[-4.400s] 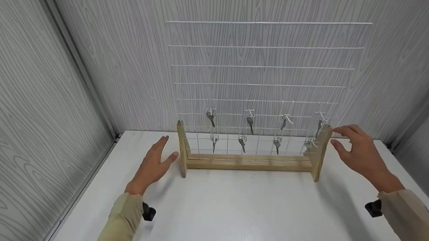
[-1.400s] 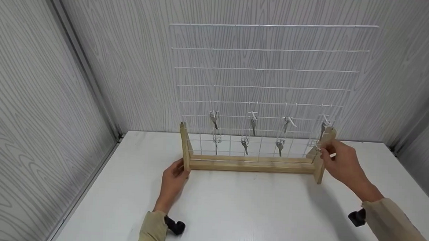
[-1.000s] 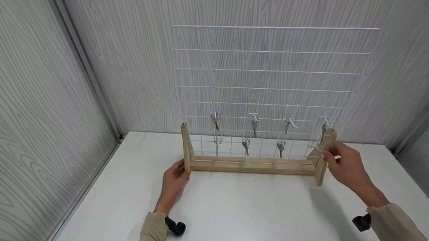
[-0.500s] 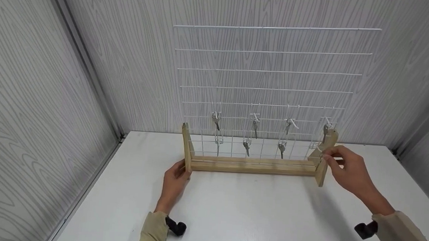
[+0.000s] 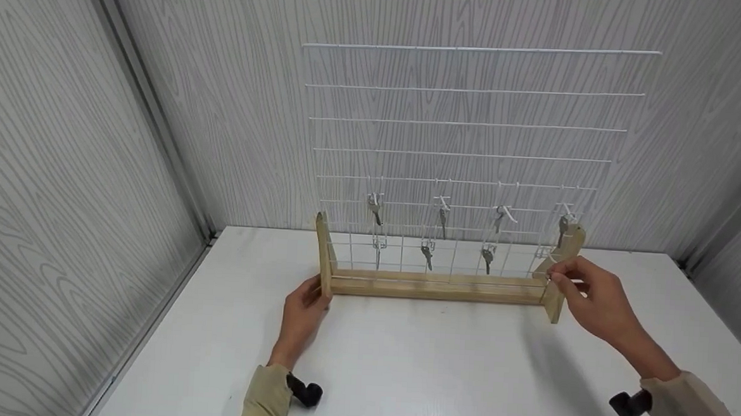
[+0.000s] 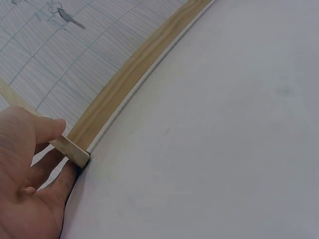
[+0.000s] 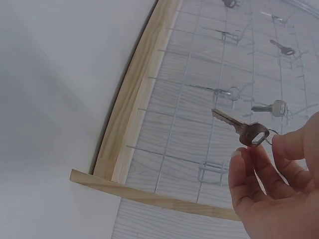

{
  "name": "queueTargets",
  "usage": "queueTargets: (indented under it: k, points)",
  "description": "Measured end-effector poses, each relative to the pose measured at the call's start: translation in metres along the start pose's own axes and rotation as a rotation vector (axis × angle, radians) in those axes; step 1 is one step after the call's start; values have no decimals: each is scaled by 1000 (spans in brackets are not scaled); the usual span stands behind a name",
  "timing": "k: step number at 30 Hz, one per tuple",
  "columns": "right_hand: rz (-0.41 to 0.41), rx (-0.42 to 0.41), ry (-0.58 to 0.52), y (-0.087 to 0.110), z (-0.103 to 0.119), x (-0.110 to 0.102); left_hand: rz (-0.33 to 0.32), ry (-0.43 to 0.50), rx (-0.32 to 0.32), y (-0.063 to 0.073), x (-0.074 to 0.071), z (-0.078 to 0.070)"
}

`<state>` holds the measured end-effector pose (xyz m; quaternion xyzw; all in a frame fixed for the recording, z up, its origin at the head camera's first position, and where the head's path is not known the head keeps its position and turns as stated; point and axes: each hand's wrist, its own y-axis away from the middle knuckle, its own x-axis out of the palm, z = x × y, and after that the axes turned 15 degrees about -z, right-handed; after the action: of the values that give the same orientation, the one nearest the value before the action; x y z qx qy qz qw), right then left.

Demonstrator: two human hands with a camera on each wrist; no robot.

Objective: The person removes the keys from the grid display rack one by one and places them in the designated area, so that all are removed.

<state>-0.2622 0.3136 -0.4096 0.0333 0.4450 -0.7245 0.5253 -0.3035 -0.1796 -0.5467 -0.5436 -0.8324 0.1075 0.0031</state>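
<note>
My right hand pinches the small ring of a silver key between thumb and fingertips, in front of the rack's right end. In the right wrist view the key sticks out from the fingers, apart from the bare wire hook near it. The white wire grid stands upright in a wooden base. My left hand grips the foot of the left wooden end piece, thumb on its near face and fingers behind.
Several other keys hang from hooks in two rows low on the grid, such as one key in the upper row and one key in the lower. The rack stands on a white table before a grey wood-grain wall.
Both hands were open beside the rack at first. The left has taken hold of the left end piece. The right has taken the lower right key off its hook and moved slightly down.
</note>
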Motion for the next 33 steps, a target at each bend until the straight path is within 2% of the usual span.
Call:
queueTargets:
  k: [21, 27, 33]
  points:
    - [117, -6, -148, -5, 34, 42, 1, 0, -5, 4, -2, -2]
    - [161, 14, -151, -5, 43, 59, 8, 11, -18, 5, -1, -3]
    - [157, -5, -154, -4, 53, 77, 5, 2, -24, 5, -2, -3]
